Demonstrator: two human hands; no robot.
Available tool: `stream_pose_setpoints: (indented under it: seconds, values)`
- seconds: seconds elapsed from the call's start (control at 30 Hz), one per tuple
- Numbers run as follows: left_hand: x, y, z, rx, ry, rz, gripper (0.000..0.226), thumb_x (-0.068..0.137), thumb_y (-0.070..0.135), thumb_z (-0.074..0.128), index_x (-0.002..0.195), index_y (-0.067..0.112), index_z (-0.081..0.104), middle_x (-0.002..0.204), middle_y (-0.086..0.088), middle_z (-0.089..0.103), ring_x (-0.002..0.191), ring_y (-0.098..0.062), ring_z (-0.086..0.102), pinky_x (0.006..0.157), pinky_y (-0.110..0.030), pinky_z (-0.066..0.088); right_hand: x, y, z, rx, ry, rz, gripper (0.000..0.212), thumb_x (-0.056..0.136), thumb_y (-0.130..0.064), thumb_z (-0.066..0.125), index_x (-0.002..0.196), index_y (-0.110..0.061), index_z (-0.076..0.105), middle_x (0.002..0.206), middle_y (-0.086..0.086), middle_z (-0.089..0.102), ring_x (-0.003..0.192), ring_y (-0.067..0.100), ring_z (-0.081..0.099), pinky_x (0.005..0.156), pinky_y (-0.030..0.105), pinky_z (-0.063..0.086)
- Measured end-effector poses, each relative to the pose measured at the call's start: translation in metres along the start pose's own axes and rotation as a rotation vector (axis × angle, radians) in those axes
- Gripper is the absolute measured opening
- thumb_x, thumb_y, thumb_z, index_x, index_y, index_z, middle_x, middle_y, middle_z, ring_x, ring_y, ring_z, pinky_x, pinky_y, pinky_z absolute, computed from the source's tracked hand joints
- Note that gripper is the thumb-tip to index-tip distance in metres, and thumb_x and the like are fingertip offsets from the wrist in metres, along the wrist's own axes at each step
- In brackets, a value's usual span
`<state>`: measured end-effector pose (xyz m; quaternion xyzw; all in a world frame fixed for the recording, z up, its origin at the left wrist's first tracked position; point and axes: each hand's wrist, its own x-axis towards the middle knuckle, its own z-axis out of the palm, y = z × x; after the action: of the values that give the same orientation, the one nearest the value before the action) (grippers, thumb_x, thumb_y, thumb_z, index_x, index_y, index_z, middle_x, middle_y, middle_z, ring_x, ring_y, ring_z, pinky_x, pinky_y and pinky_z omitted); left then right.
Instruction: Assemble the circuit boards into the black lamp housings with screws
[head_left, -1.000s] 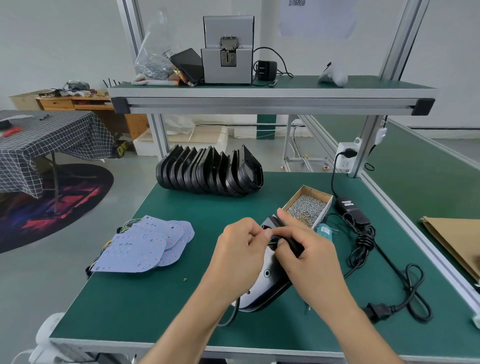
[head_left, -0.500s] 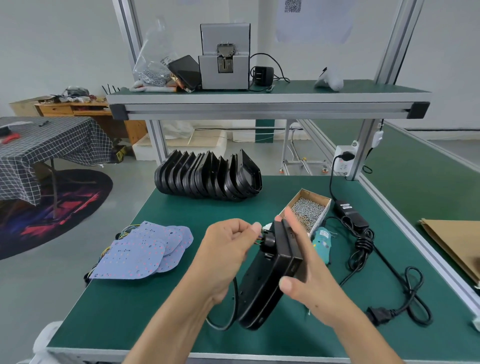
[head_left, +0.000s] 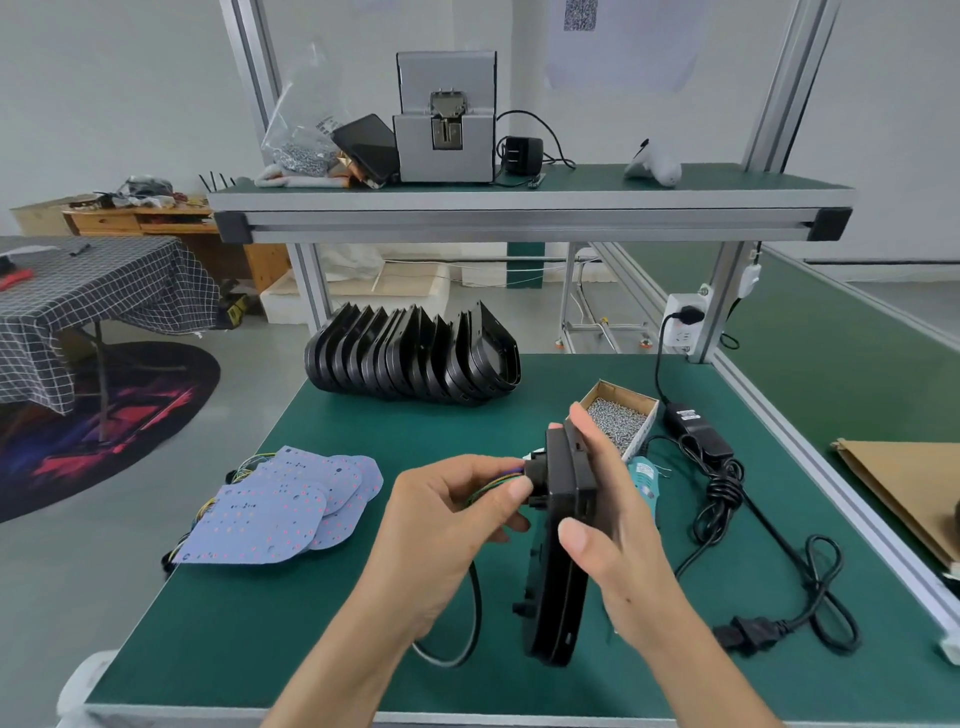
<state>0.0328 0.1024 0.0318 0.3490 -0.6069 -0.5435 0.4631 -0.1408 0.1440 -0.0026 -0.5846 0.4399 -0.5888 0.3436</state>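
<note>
Holding housing (head_left: 563, 551) on edge, long axis near upright, right hand (head_left: 618, 525) clasps its right side; left hand (head_left: 447, 525) pinches wires (head_left: 491, 480) just left of housing top. Screws (head_left: 618, 415) behind housing.

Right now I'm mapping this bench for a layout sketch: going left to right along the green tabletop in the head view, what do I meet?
Circuit boards → left hand → black housing held on edge → right hand → coiled power cable.

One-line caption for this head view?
Right hand holds a black lamp housing on edge while left hand pinches its coloured wires.
</note>
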Motion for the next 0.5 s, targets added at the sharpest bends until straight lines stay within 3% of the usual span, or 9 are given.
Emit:
stream_pose_setpoints:
  seconds: [0.1,0.27,0.43,0.5]
  values:
    - [0.002,0.001,-0.006,0.044,-0.02,0.045,0.018,0.078,0.034,0.08,0.095,0.029,0.083,0.085,-0.005,0.08,0.072,-0.013,0.073,0.063,-0.019,0.053,0.0,-0.006,-0.001,-0.039,-0.035,0.0,0.104,0.077,-0.079,0.071,0.163,-0.04,0.028,0.16,-0.004,0.045,0.148,0.022,0.043,0.117,0.042,0.039]
    - [0.009,0.003,-0.013,-0.038,-0.069,0.071,0.021,0.079,0.027,0.085,0.098,0.019,0.084,0.098,-0.013,0.08,0.088,-0.034,0.077,0.085,-0.038,0.063,0.006,-0.011,0.0,-0.052,-0.092,0.009,0.104,0.075,-0.08,0.071,0.162,-0.044,0.027,0.152,0.004,0.051,0.145,0.023,0.047,0.114,0.033,0.042]
    - [0.011,-0.002,-0.012,-0.035,-0.085,0.081,0.018,0.081,0.019,0.08,0.098,0.022,0.085,0.098,-0.011,0.081,0.088,-0.027,0.078,0.082,-0.033,0.062,0.003,-0.008,0.003,-0.064,-0.09,0.042,0.108,0.072,-0.08,0.073,0.162,-0.044,0.026,0.155,-0.005,0.05,0.145,0.017,0.046,0.114,0.029,0.043]
    - [0.013,-0.003,-0.012,-0.037,-0.099,0.091,0.018,0.083,0.016,0.079,0.099,0.022,0.085,0.098,-0.01,0.081,0.088,-0.024,0.078,0.081,-0.029,0.062,0.001,-0.007,0.004,-0.056,-0.079,0.064,0.108,0.071,-0.078,0.076,0.162,-0.047,0.026,0.155,-0.005,0.051,0.144,0.017,0.049,0.116,0.034,0.043]
